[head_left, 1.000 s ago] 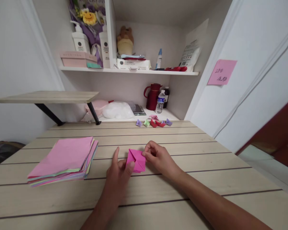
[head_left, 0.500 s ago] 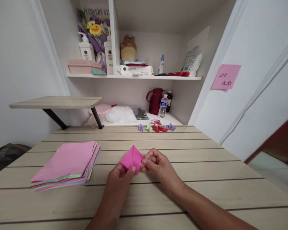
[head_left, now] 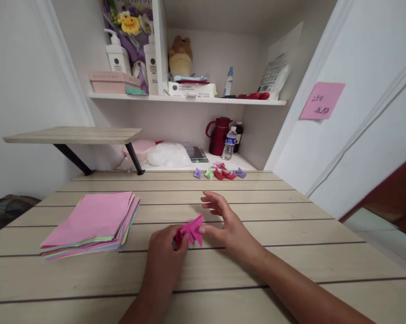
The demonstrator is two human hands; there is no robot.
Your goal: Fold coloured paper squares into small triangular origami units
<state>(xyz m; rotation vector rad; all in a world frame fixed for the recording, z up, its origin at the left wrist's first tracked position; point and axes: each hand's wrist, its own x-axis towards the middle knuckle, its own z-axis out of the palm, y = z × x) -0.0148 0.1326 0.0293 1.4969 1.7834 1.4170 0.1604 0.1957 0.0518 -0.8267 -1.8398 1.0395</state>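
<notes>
A bright pink folded origami paper (head_left: 193, 228) is pinched at its left end between the thumb and fingers of my left hand (head_left: 165, 252). Its folds now stand up unevenly, with a pointed corner toward the right. My right hand (head_left: 228, 225) is beside it, fingers spread apart from the thumb. The right thumb tip is at the paper's right edge; whether it presses on it I cannot tell. Part of the paper is hidden behind the left fingers.
A stack of coloured paper squares (head_left: 91, 220) lies to the left. Several small folded paper boats (head_left: 219, 173) line the table's back edge. Behind them stand a red jug (head_left: 219, 137) and a water bottle (head_left: 229, 144). A small raised shelf (head_left: 74, 135) overhangs the back left.
The pink paper has turned from a flat diamond to a side-on, creased shape. My right hand has let go its pinch and opened its fingers. The view has tilted slightly down.
</notes>
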